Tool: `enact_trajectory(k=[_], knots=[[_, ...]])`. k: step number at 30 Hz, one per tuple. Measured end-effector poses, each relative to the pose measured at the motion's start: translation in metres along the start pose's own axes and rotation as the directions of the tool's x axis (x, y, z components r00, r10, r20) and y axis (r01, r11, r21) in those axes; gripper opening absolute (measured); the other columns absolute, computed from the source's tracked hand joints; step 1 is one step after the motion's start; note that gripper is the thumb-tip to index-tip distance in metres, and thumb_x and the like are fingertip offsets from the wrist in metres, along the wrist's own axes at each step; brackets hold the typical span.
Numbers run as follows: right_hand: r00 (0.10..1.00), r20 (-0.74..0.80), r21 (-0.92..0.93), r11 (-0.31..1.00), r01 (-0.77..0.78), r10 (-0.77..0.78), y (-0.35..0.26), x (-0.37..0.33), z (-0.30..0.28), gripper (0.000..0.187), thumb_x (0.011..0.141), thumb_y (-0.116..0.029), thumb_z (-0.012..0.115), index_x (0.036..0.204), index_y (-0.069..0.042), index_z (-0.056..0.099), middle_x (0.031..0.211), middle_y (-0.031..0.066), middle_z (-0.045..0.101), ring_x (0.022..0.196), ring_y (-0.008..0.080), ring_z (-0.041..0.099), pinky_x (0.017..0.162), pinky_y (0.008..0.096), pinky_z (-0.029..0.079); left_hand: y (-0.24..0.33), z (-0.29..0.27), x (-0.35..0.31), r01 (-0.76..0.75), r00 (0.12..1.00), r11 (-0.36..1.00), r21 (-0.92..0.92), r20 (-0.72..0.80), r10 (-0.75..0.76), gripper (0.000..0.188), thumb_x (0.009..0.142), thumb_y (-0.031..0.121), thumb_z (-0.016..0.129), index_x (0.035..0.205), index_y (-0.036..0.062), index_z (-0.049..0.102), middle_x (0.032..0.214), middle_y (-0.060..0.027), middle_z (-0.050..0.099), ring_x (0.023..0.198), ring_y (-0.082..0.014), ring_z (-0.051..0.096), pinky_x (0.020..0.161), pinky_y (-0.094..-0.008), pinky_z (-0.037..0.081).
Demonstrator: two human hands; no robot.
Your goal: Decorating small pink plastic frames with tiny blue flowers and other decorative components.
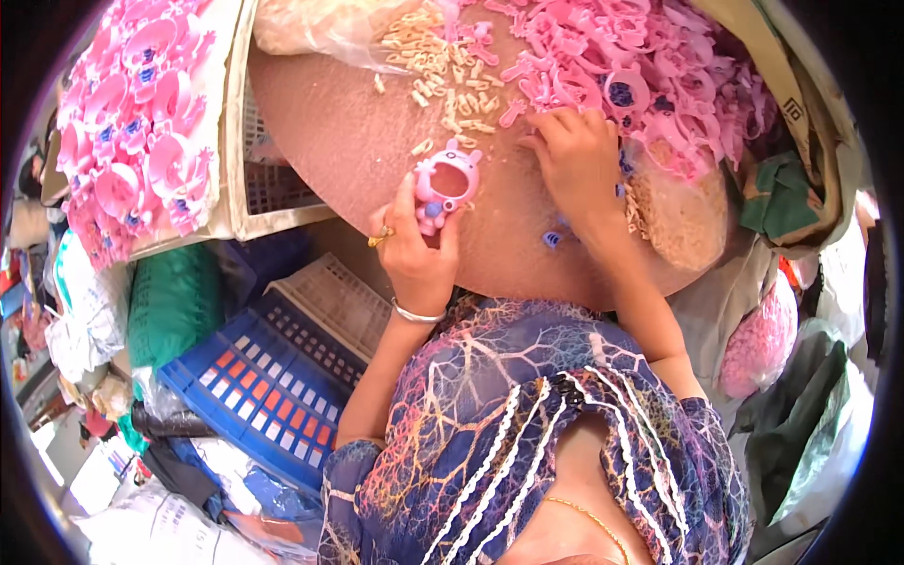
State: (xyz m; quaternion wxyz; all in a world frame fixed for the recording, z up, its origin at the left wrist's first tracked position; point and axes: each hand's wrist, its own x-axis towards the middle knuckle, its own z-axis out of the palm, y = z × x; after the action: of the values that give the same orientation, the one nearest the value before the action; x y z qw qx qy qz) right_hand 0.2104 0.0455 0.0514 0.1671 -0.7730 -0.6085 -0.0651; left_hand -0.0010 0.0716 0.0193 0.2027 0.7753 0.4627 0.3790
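My left hand [421, 254] grips a pink plastic toy body [448, 188] between thumb and fingers, above the round table. The toy has small ears at the top, a large round opening in its front and a bluish spot below that. Near the close edge of the pink heap, my right hand [576, 160] has its fingers bent together; whatever they may hold is hidden. A heap of loose pink plastic parts [650, 94] lies just beyond it. Small cream-coloured clips [457, 89] are scattered beyond my left hand. Small dark blue pieces [554, 239] lie close to my right forearm.
The brown round table [320, 122] carries a clear bag [320, 28] at its far edge and another bag of pale bits [683, 221] at right. Left stands a box [234, 141] topped with pink parts. Below it sits a blue plastic crate [217, 377]. Bags crowd both sides.
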Motion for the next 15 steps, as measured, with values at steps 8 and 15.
enact_trajectory(k=[8,15], knots=[[0.955,0.295,0.612,0.775,-0.157,-0.040,-0.040,-0.037,-0.005,0.016,0.080,-0.014,0.075,0.091,-0.005,0.069,0.088,0.0131,0.064,0.086,0.0340,0.064,0.074,0.0433,0.051,-0.005,0.003,-0.003,-0.025,1.000,1.000,-0.001,-0.018,0.025,0.067,0.072,0.014,0.086,0.130,0.0001,0.057,0.095,-0.0134,0.067,0.088,-0.0323,0.059,0.079,-0.0421,0.049],[0.992,0.125,0.574,0.814,-0.090,0.021,-0.052,-0.042,0.009,0.014,0.080,-0.014,0.075,0.082,-0.003,0.066,0.083,0.0134,0.062,0.085,0.0343,0.062,0.074,0.0429,0.050,-0.003,-0.001,0.001,-0.114,0.993,0.993,0.010,-0.023,0.114,0.053,0.078,0.010,0.081,0.127,0.0017,0.061,0.099,-0.0125,0.067,0.089,-0.0312,0.059,0.079,-0.0412,0.048]])
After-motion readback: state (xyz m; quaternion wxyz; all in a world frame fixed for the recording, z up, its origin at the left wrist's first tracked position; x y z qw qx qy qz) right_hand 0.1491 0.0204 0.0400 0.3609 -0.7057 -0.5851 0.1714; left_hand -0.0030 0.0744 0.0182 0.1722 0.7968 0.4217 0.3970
